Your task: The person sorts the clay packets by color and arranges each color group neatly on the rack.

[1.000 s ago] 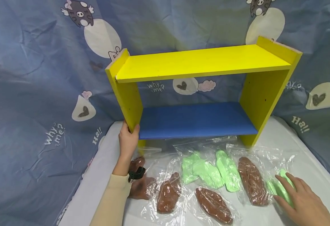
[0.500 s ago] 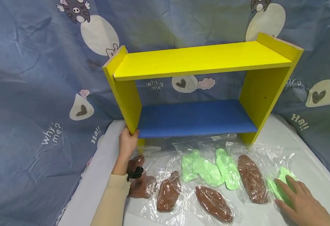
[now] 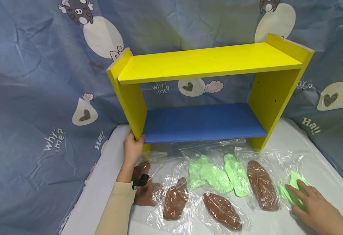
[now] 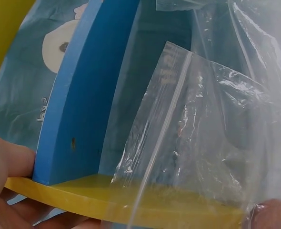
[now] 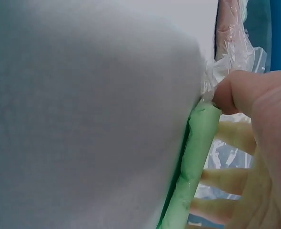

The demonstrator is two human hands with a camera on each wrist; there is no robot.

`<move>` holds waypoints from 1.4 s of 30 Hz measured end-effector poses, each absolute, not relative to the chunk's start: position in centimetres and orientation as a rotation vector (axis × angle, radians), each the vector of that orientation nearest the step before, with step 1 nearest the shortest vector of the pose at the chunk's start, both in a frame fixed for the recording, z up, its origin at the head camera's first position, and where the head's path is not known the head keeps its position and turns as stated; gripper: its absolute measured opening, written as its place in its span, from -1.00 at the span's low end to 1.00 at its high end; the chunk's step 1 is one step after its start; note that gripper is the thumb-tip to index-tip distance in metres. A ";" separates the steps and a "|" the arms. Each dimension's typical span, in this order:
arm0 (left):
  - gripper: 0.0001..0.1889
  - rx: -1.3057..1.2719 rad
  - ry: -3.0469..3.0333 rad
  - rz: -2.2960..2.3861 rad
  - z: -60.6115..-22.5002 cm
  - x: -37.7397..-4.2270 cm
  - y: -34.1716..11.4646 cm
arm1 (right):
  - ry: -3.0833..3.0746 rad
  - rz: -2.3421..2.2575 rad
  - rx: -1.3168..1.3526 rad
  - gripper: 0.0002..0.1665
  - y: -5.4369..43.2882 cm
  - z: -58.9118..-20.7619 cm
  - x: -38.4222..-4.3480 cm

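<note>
My left hand [image 3: 132,148] grips the lower part of the left side panel of a yellow shelf unit [image 3: 209,63], thumb in front and fingers around the outer side. In the left wrist view the thumb presses beside the blue board [image 4: 78,109], with the fingers under the yellow panel [image 4: 59,195]. My right hand [image 3: 315,204] rests on a clear zip bag of light green clay-like material [image 3: 295,182] at the right of the table. Its fingers are spread over the green lump [image 5: 193,162], and the thumb lies at the lump's end in the right wrist view.
Before the shelf lie several clear bags: brown lumps [image 3: 175,199], a brown oval [image 3: 222,211], green pieces [image 3: 212,176] and a long brown lump [image 3: 262,186]. A brown piece [image 3: 148,194] lies by my left wrist. A blue patterned cloth [image 3: 42,98] hangs behind the white table [image 3: 101,169].
My right hand and the green bag beneath it have shifted slightly, the green lump a little away from me. My left hand keeps its grip on the shelf.
</note>
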State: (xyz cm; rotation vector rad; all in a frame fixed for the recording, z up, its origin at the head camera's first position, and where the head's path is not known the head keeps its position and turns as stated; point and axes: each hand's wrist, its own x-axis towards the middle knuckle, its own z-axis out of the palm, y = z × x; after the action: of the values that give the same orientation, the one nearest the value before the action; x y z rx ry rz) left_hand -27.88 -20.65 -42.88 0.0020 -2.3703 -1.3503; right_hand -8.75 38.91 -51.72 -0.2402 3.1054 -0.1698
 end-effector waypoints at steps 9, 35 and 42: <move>-0.64 -0.018 -2.352 -1.352 -42.7 -27.9 -20.7 | 3.174 -0.215 -0.200 -0.62 38.0 -50.3 -8.6; -0.58 -0.040 -2.365 -1.381 -43.1 -27.8 -20.9 | 3.592 -0.483 -0.050 -0.90 37.7 -49.3 -7.2; -0.55 -0.022 -2.372 -1.394 -43.0 -27.8 -20.8 | 3.873 -0.452 -0.246 -0.72 38.1 -48.0 -7.5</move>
State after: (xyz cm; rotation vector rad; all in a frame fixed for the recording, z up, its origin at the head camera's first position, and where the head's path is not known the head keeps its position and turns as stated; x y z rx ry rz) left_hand -27.80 -20.79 -42.99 -0.0224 -2.3718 -1.3944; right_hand -7.50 38.06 -48.04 -0.2458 3.8731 -0.4521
